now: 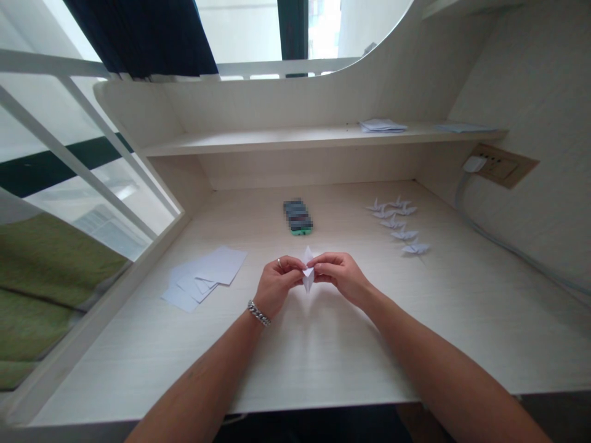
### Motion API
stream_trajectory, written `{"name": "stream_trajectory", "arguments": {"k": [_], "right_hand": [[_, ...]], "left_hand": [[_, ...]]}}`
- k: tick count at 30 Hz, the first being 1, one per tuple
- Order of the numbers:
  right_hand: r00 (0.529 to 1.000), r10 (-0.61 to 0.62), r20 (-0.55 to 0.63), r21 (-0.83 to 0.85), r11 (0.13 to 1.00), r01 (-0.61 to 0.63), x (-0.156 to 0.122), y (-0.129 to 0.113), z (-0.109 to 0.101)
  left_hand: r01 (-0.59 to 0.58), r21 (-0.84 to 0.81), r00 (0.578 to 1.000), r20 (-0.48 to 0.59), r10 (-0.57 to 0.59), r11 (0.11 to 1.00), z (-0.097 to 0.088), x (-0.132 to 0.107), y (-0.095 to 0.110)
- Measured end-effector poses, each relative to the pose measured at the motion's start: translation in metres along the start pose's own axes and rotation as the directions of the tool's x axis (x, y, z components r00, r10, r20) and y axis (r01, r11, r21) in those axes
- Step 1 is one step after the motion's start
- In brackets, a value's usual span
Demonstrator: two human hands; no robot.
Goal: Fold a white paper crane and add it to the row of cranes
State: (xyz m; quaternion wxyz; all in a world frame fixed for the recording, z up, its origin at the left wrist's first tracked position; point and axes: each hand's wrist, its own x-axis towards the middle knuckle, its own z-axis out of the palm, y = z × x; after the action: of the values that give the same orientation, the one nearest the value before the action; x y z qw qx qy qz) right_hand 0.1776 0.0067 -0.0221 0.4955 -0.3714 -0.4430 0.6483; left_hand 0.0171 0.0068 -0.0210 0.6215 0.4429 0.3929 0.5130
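Note:
A small white folded paper (308, 280), pointed at its top and bottom, is held upright just above the desk. My left hand (276, 284) pinches its left side between thumb and fingers; a ring and a chain bracelet show on that hand and wrist. From the other side, my right hand (340, 275) grips the right edge with thumb and fingertips. Farther right on the desk sit several folded paper cranes (404, 235) in a loose group. Left of my hands lies a spread of loose white paper sheets (224, 263).
Behind my hands lies a phone (299, 216) with a blurred screen and green edge. The shelf (277, 143) above the desk bears a stack of folded paper (382, 126). A white plug (474, 163) sits in the wall socket, its cable running down the right side.

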Motion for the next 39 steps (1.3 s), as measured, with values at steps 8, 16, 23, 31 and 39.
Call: {"name": "stream_trajectory", "arguments": {"k": [8, 16, 23, 31, 39], "right_hand": [[0.997, -0.056, -0.061, -0.155, 0.987, 0.046, 0.003, 0.007, -0.003], [0.990, -0.117, -0.079, -0.189, 0.977, 0.100, 0.006, 0.012, -0.005], [0.991, -0.095, -0.095, -0.127, 0.988, 0.082, 0.007, 0.012, -0.005], [0.992, -0.072, -0.104, -0.131, 0.990, 0.058, 0.006, 0.010, -0.004], [0.988, -0.095, -0.123, -0.141, 0.987, 0.078, 0.006, 0.011, -0.001]], "left_hand": [[0.015, 0.057, 0.999, -0.029, -0.013, 0.998, -0.004, 0.003, -0.005], [-0.023, 0.163, 0.997, -0.066, 0.034, 0.986, -0.006, 0.005, -0.007], [-0.063, 0.163, 0.994, -0.078, 0.077, 0.985, -0.007, 0.006, -0.009], [-0.036, 0.114, 0.996, -0.079, 0.046, 0.993, -0.007, 0.007, -0.008], [-0.077, 0.148, 0.993, -0.078, 0.089, 0.986, -0.007, 0.007, -0.008]]}}
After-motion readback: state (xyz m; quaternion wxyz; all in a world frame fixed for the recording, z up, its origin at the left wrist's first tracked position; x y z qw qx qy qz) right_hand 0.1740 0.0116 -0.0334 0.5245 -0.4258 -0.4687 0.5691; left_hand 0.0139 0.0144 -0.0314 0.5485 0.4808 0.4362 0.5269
